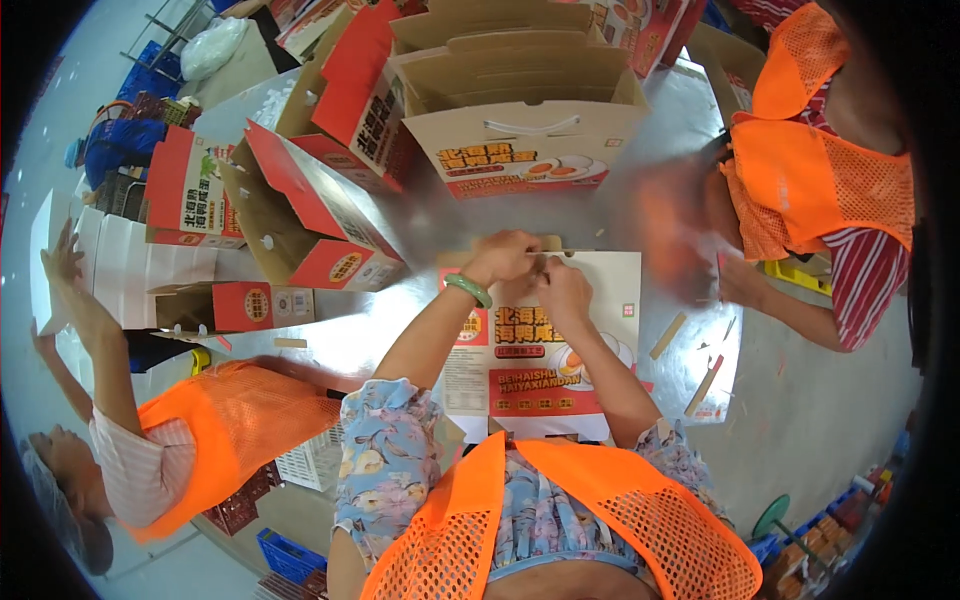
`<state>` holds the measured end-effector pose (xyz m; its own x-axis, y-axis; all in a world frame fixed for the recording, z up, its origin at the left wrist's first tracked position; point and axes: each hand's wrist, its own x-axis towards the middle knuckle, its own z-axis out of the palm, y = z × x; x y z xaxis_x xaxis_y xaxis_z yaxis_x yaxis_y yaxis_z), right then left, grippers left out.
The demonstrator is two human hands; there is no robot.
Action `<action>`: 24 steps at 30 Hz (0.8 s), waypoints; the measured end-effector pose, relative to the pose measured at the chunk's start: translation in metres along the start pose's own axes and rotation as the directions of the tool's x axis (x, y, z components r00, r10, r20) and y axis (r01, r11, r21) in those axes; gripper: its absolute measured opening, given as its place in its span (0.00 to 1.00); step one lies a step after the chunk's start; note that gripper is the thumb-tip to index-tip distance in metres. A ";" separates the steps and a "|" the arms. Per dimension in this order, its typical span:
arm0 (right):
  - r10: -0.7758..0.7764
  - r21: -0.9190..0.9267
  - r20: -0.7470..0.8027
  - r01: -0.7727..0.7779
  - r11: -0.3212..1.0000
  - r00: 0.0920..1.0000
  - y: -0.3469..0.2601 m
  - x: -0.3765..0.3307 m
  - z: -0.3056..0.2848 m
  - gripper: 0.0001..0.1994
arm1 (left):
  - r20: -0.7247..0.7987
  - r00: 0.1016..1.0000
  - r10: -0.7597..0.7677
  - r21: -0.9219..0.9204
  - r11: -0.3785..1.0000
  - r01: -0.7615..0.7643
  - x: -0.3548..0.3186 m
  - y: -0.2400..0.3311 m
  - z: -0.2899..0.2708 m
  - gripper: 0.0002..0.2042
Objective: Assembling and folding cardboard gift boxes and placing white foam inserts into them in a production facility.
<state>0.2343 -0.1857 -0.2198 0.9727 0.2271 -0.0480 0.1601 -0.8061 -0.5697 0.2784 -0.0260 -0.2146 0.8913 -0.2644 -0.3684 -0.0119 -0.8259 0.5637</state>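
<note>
While both hands meet at its top edge, the flat red-and-white gift carton (545,340) lies on the shiny table (800,400) | left hand (503,257) pinches the edge, jade bangle (468,289) on wrist | right hand (563,290) closed on the same edge | finished cartons (520,150) stand behind.

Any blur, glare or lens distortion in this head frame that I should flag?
Head view: strong fisheye bending with a dark rim; a co-worker's hand at right is motion-smeared; the metal table shows soft glare; the left hand and right hand on the flat carton are sharp.
</note>
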 end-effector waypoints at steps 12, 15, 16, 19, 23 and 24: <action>-0.198 0.046 0.077 0.195 0.980 0.977 0.003 -0.031 -0.022 0.13 | 0.285 0.885 0.367 -0.630 0.768 -0.115 -0.007 -0.025 -0.003 0.09; -0.121 0.042 0.291 0.114 0.993 0.949 0.013 -0.040 -0.041 0.10 | 0.177 0.940 0.291 -0.299 0.926 -0.230 -0.017 -0.027 -0.008 0.15; -0.153 0.059 0.233 0.143 0.988 0.960 0.029 -0.041 -0.044 0.10 | 0.167 0.968 0.186 -0.067 0.982 -0.177 -0.026 -0.017 -0.014 0.21; -0.183 0.074 0.213 0.171 0.983 0.960 0.056 -0.035 -0.036 0.11 | 0.103 0.990 0.093 0.089 0.991 -0.102 -0.032 0.000 -0.012 0.24; -0.186 0.321 -0.009 0.179 0.930 0.982 0.091 -0.025 -0.008 0.10 | -0.312 0.842 0.441 0.754 0.654 -0.063 -0.035 0.046 0.019 0.27; -0.208 0.355 -0.115 0.236 0.905 0.971 0.094 -0.025 -0.004 0.09 | -0.378 0.790 0.483 0.454 0.840 -0.296 -0.036 0.057 0.027 0.28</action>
<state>0.2253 -0.2691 -0.2689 0.9307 0.3260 0.1660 0.3147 -0.4820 -0.8177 0.2340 -0.0769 -0.1893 0.8698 -0.4195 0.2599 -0.4798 -0.8419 0.2469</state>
